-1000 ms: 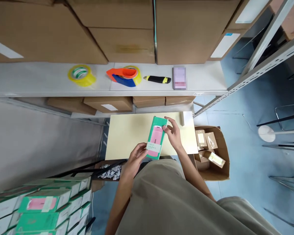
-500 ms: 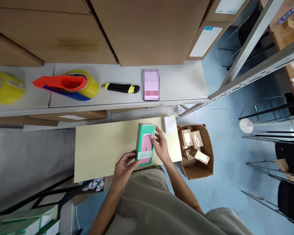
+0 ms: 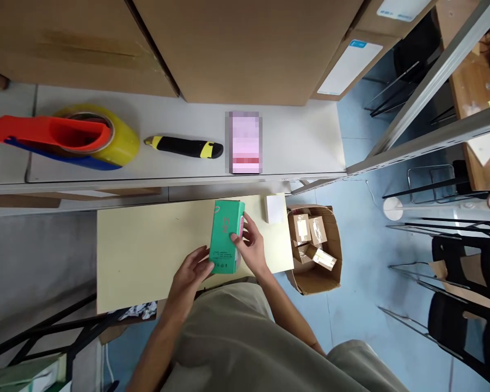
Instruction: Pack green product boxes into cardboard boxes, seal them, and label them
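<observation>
A green box [image 3: 224,237] with small print on the side facing up and a strip of pink on its right side is held between both hands over the pale yellow board [image 3: 147,245]. My left hand [image 3: 191,272] grips its lower left corner, thumb on the near edge. On the right side, my right hand [image 3: 250,245] is closed round the box, its thumb on the printed face. The fingertips beneath the box are hidden. A small white box [image 3: 274,209] lies on the board, just beyond my right hand.
An open carton [image 3: 335,272] with several small brown boxes stands right of the board. On the shelf [image 3: 302,141] lie a tape dispenser [image 3: 85,139], a utility knife [image 3: 183,147] and a blurred pink rectangle [image 3: 245,142]. Large cartons [image 3: 245,49] rise behind. Chairs [image 3: 461,256] stand at right.
The green box has been turned in my hands: its pink-pictured face was up before, and now a printed green side is. The view has shifted slightly, and both hands still hold the box.
</observation>
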Demonstrator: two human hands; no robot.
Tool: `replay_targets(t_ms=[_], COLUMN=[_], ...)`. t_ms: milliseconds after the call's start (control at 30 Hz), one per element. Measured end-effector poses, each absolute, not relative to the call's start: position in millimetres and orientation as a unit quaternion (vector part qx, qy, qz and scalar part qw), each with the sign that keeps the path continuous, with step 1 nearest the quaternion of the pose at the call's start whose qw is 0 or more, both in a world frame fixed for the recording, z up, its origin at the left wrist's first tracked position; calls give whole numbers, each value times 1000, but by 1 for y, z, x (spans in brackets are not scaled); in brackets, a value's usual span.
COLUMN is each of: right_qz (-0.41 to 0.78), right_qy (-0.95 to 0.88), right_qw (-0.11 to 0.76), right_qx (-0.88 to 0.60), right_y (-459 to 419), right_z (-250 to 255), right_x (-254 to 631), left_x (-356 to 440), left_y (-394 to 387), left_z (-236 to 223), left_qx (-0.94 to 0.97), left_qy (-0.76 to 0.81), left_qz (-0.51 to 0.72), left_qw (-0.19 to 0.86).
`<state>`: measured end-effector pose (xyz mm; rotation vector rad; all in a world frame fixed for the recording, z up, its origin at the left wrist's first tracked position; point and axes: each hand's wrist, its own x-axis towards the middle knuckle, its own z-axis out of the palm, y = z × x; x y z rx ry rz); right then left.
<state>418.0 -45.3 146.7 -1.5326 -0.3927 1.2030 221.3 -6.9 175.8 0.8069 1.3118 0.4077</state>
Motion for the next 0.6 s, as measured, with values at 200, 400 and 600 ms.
replay_targets(t_ms=[200, 400, 600], right_qz=[524, 518, 453], right_qy=[-174, -185, -209], right_qw=[561, 582, 564], right_qx=[-617, -599, -658], right_y=[-47, -48, -43], right_z=[144, 143, 153], right_x=[407, 400, 385], left_x=[212, 208, 201], left_y=[5, 8, 4], left_z=[177, 180, 173], left_qx=[310, 338, 409], left_qy=[574, 550, 590], left_qz=[163, 135, 186], left_qw=[740, 752, 671])
